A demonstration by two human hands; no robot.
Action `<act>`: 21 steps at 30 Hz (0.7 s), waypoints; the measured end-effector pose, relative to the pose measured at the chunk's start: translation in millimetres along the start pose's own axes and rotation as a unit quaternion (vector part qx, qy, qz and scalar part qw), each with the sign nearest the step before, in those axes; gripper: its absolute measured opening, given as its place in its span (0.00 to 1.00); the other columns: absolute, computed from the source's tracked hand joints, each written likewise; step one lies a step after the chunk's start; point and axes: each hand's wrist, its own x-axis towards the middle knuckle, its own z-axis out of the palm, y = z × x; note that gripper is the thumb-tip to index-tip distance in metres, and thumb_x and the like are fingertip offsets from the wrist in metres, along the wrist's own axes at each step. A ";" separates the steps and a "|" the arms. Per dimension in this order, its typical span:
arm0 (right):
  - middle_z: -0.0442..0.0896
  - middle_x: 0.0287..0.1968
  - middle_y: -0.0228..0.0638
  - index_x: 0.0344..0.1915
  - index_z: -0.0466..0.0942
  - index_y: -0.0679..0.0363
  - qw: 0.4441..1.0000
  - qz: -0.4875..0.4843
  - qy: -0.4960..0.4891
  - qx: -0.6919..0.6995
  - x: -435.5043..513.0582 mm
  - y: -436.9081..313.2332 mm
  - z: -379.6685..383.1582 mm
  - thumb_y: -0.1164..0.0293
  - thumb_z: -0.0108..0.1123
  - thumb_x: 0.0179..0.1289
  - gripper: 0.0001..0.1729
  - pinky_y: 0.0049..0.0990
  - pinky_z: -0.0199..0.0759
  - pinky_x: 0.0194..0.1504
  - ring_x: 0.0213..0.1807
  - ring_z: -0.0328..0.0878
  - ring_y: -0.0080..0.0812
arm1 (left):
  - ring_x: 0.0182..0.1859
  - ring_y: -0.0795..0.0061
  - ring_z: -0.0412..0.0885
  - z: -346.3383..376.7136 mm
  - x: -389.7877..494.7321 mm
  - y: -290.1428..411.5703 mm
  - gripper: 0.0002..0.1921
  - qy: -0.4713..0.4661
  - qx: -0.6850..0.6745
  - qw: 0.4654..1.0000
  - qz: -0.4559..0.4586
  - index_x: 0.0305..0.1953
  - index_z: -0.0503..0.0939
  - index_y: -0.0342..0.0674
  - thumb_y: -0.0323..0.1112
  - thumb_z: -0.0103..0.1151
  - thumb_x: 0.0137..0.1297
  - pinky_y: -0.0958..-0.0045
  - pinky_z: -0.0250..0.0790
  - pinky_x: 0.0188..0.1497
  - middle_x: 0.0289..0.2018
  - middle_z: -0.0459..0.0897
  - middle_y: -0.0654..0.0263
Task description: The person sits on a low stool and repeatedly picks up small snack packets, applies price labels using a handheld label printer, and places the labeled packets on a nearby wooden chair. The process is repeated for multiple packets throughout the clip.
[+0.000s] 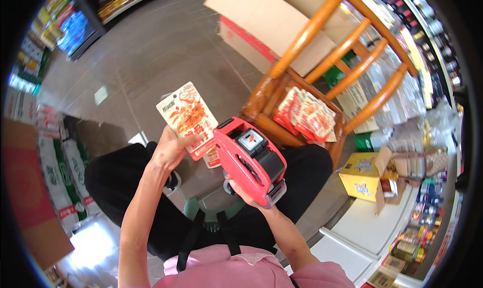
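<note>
My left hand (171,148) grips white and red printed food packets (187,118), thumb over the lower part of the front one. Part of another packet (212,158) shows below it. In my right hand (241,191) is a red and black handheld device (251,161), perhaps a label or date printer, its front end close against the packets' right edge. It covers most of that hand's fingers. Similar packets (307,116) lie in an overlapping pile on the seat of a wooden chair (264,125), to the right.
An open cardboard box (249,42) stands behind the chair. At the right are a yellow carton (360,175), a white cabinet or freezer top (373,220) and shelves of bottles. Wrapped packs (56,175) and a large carton (30,197) line the left side.
</note>
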 end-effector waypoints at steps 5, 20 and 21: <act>0.83 0.41 0.36 0.45 0.77 0.64 0.987 0.072 0.133 0.057 -1.9 -6.6 -29.8 0.73 0.54 0.63 0.12 0.34 0.66 0.56 0.46 0.78 0.33 | 0.56 0.66 0.79 45.5 33.0 -18.1 0.30 -0.072 0.075 0.992 -0.069 0.60 0.67 0.31 0.12 0.61 0.54 0.64 0.71 0.61 0.56 0.78 0.56; 0.76 0.41 0.46 0.48 0.68 0.70 0.875 0.032 0.359 0.323 4.0 -5.6 -49.2 0.77 0.50 0.60 0.15 0.40 0.71 0.52 0.44 0.77 0.42 | 0.36 0.55 0.85 131.9 98.6 -82.5 0.16 0.020 0.525 0.813 0.251 0.45 0.78 0.37 0.39 0.62 0.59 0.59 0.76 0.40 0.32 0.86 0.55; 0.77 0.41 0.46 0.48 0.68 0.70 0.879 0.038 0.346 0.325 2.5 -5.6 -47.1 0.77 0.49 0.60 0.15 0.40 0.71 0.52 0.44 0.78 0.42 | 0.35 0.56 0.85 109.0 95.5 -81.7 0.14 0.037 0.504 0.815 0.283 0.45 0.79 0.37 0.37 0.61 0.60 0.61 0.76 0.39 0.31 0.86 0.55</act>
